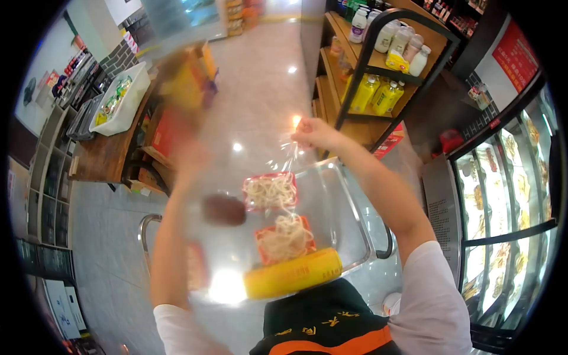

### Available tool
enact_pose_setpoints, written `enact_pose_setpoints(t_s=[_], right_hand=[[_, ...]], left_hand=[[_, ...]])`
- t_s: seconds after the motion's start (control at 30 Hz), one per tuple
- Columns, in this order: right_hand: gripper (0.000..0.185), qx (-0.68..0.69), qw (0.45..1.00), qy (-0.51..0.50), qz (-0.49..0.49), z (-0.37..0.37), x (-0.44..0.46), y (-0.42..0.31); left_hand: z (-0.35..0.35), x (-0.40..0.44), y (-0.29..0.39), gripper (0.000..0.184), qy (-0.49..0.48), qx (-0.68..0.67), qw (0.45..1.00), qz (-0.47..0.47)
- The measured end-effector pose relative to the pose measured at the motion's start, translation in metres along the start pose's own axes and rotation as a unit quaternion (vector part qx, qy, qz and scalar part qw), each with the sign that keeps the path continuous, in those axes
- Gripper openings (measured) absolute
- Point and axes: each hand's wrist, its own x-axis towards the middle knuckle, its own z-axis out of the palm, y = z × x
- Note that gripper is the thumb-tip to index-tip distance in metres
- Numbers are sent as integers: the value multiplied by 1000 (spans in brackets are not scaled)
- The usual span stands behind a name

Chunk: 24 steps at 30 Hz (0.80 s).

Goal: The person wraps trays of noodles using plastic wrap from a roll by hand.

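On the metal tray (349, 207) lies a red dish (270, 191) of pale noodle-like food. A second red dish (285, 239) with a pale heap sits nearer the body, beside a yellow roll (294, 273). My right hand (318, 135) is raised above the tray's far edge, its fingers closed on clear film (291, 158) that stretches down to the farther dish. To the left my left hand (192, 155) is smeared by motion, and its fingers cannot be made out. A dark brown blurred object (224, 210) shows left of the farther dish.
A wooden table (106, 158) with a white bin (137, 89) stands at the left. Shelves (349, 127) with bottles are at the upper right. A lit display fridge (491, 236) is on the right. Blurred boxes (189, 71) stand beyond my left hand.
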Motion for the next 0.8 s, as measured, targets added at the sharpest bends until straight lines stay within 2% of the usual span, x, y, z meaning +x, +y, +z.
enact_pose_setpoints(t_s=[0.07, 0.13, 0.2, 0.23, 0.3, 0.37, 0.4, 0.43, 0.47, 0.53, 0.6, 0.63, 0.67, 0.7, 0.73, 0.8], right_hand=[[16, -63, 996, 55, -9, 6, 21, 32], [16, -69, 996, 57, 7, 18, 21, 52], [17, -232, 969, 78, -22, 30, 20, 84], [19, -266, 961, 76, -29, 34, 16, 93], [20, -251, 966, 64, 20, 38, 8, 102], [22, -230, 969, 50, 68, 47, -3, 119], [22, -302, 946, 106, -44, 51, -9, 134], [22, -368, 902, 162, -156, 56, -15, 144], [22, -368, 903, 163, -153, 64, -24, 136], [18, -499, 813, 223, -199, 83, -45, 106], [13, -440, 874, 96, -183, 116, -60, 132], [13, -440, 875, 96, -179, 132, -65, 145], [11, -437, 880, 134, -132, 148, -69, 158], [10, -433, 881, 171, -86, 155, -69, 170], [10, -434, 880, 171, -85, 157, -69, 180], [8, -331, 908, 215, -137, 162, -70, 197]], left_hand=[[21, 11, -47, 10, 69, 91, 985, 130], [43, 4, -79, 9, 78, 128, 984, 95], [63, -6, -112, 9, 79, 164, 981, 68], [73, -10, -129, 11, 67, 173, 980, 70], [86, -23, -146, 13, 52, 173, 981, 68], [91, -41, -142, 24, 4, 199, 976, 89], [92, -51, -134, 24, -1, 196, 977, 88], [92, -60, -108, 30, 77, 262, 955, 119], [96, -69, -92, 35, 155, 324, 922, 149], [110, -95, -85, 32, 99, 237, 954, 154], [140, -126, -103, 26, 16, 177, 972, 152], [148, -129, -94, 23, -24, 163, 971, 171], [154, -131, -86, 21, -63, 149, 968, 190], [161, -133, -84, 21, -63, 148, 969, 190], [169, -136, -85, 21, -63, 197, 961, 186], [175, -142, -89, 22, -66, 244, 951, 179]])
